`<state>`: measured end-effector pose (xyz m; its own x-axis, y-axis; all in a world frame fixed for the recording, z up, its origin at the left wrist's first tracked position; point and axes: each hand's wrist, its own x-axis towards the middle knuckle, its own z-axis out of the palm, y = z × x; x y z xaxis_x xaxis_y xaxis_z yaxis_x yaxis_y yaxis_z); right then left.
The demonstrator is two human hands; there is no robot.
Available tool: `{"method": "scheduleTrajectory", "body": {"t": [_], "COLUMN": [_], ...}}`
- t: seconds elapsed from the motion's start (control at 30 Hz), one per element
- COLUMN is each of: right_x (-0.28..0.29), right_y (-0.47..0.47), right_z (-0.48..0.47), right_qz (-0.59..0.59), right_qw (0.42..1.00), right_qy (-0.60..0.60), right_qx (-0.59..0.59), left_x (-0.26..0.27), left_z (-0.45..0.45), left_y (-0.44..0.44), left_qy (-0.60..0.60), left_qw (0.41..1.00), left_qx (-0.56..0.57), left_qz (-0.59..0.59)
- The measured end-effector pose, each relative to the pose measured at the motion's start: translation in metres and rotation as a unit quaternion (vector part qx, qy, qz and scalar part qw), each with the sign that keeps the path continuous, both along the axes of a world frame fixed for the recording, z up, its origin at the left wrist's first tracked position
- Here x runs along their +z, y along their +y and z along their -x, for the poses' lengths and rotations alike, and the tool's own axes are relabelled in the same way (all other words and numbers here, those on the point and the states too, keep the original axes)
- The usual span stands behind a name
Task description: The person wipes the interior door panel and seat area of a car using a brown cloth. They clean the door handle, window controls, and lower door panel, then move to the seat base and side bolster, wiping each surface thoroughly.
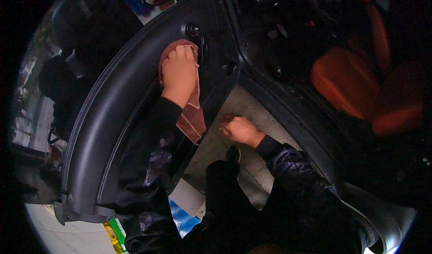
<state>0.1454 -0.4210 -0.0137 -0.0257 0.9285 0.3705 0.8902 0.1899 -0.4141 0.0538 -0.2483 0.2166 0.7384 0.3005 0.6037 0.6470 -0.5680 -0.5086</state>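
A pinkish-brown cloth (193, 122) lies under my left hand (180, 73), whose fingers press it against the black inner panel of an open car door (101, 109). The cloth's loose end hangs down beside my wrist. Just above the fingers is a small round fitting (192, 29) on the panel. My right hand (241, 130) is curled over the gap between the door and the door sill (287, 109). Something dark shows at its fingers, too unclear to name.
Orange-brown car seats (344, 82) stand inside the car at the right. Below the hands are the concrete floor (248, 102) and my dark shoe (233, 154). A grey box-like thing (188, 197), a blue sheet (182, 218) and a green and yellow package (114, 233) lie near the bottom.
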Motion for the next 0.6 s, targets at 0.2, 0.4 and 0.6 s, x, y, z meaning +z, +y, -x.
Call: {"method": "scheduleTrajectory", "body": {"t": [0.2,0.4,0.6], "right_x": [-0.008,-0.013,-0.009], "right_y": [0.009,0.012,0.01], "right_z": [0.001,-0.006,-0.002], "right_qz": [0.008,0.025,0.024], "right_qw": [1.0,0.999,0.999], "right_qy": [0.004,-0.012,-0.015], "right_qx": [0.024,0.025,0.032], "left_x": [0.013,0.016,0.009], "left_z": [-0.006,0.015,-0.004], "left_y": [-0.002,-0.002,0.013], "left_qy": [0.025,0.002,-0.024], "left_qw": [1.0,0.999,0.997], "left_qx": [-0.005,-0.047,-0.057], "left_qz": [-0.018,-0.019,-0.049]}}
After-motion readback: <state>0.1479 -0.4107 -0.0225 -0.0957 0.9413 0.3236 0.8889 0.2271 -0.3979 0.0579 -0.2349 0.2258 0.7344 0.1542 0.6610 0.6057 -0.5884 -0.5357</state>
